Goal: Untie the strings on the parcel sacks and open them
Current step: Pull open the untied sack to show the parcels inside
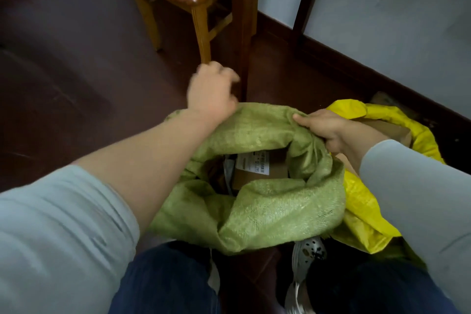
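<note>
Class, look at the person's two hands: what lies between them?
Head view: the green sack, its far rim, lies between the left hand and the right hand, which grips it.

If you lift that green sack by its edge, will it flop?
Probably floppy: the green sack sags in soft folds, bunching where the right hand grips its rim. Likely heavy too, since a cardboard box sits inside. Its woven cloth looks rough, so it probably won't slip.
</note>
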A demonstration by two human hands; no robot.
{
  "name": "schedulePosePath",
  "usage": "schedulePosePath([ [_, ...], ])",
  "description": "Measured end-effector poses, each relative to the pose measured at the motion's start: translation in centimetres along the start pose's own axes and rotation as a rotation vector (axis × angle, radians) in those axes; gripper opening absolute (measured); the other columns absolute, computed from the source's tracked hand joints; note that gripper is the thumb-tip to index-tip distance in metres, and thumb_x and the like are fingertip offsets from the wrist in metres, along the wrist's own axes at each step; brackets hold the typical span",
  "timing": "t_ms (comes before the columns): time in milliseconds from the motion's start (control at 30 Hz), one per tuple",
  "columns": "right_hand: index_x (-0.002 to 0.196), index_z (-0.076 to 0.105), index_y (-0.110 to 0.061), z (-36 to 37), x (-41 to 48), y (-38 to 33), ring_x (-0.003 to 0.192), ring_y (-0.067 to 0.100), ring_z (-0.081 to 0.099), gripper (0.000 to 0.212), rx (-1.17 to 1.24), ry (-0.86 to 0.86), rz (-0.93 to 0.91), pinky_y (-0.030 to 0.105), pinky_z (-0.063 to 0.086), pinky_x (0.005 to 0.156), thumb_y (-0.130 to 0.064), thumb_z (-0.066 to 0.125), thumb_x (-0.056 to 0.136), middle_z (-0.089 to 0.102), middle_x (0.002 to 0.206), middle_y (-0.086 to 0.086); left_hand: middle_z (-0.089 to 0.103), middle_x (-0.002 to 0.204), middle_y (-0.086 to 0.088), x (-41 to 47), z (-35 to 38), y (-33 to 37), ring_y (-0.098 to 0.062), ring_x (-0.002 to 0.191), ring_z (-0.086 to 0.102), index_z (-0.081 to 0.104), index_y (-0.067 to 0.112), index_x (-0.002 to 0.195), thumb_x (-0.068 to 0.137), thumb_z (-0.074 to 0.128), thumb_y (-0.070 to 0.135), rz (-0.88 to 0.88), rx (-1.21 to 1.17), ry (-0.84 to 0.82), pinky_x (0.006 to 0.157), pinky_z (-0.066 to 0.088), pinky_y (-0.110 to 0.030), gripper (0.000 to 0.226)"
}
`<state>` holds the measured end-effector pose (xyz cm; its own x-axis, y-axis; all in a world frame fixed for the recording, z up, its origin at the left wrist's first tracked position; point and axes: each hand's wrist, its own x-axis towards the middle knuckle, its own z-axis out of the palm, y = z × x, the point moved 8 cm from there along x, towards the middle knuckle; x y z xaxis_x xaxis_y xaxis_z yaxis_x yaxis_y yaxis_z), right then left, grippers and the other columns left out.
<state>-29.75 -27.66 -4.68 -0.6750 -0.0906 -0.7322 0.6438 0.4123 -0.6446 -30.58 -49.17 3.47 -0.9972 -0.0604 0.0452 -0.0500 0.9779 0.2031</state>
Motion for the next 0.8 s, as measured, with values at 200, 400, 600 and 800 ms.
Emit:
schedulePosePath([
  [200,0.109,0.059,0.003,-0.1,0.3,0.8,0.066,0.026,0.063,0.039,0.000,0.067,0.037,0.029,0.056,0.051,-0.031,0.057,0.091,0.065,0.081,0.016,0.044,0.143,-0.005,-3.7,8.4,5.4,-0.019,0.138,0.029,0.038,0.019,0.139,0.088,0.043,0.058,0.281,0.023,-0.502,0.116,-0.004,-0.043,0.065],
  [400,0.128,0.052,-0.023,0.2,-3.1,-5.4,0.120,0.032,0.044,0.049,-0.943,0.523,-0.615,0.041,0.039,0.099,-0.051,0.051,0.088,0.051,0.127,0.011,0.059,0.094,-0.011,-2.2,8.3,0.9,-0.032,0.099,0.059,0.059,0.006,0.094,0.094,0.047,0.039,-0.223,-0.365,-0.452,0.085,0.043,-0.035,0.035],
  [600,0.117,0.057,-0.014,3.6,-2.2,-1.3,0.107,0.029,0.056,0.034,-1.471,0.274,-0.290,0.034,0.040,0.073,-0.027,0.058,0.086,0.055,0.115,0.007,0.062,0.102,-0.010,-1.1,7.3,-1.1,-0.031,0.103,0.058,0.062,0.012,0.099,0.092,0.053,0.034,-0.297,-0.327,-0.425,0.095,0.045,-0.041,0.025],
  [800,0.083,0.052,-0.002,1.8,-0.4,2.2,0.062,0.027,0.060,0.013,-0.788,0.132,0.004,0.032,0.051,0.063,-0.008,0.040,0.086,0.061,0.074,0.014,0.030,0.149,-0.013,-3.5,6.1,-3.2,-0.031,0.139,0.023,0.029,0.018,0.143,0.088,0.055,0.035,-0.543,-0.136,-0.330,0.113,0.019,-0.048,0.062],
])
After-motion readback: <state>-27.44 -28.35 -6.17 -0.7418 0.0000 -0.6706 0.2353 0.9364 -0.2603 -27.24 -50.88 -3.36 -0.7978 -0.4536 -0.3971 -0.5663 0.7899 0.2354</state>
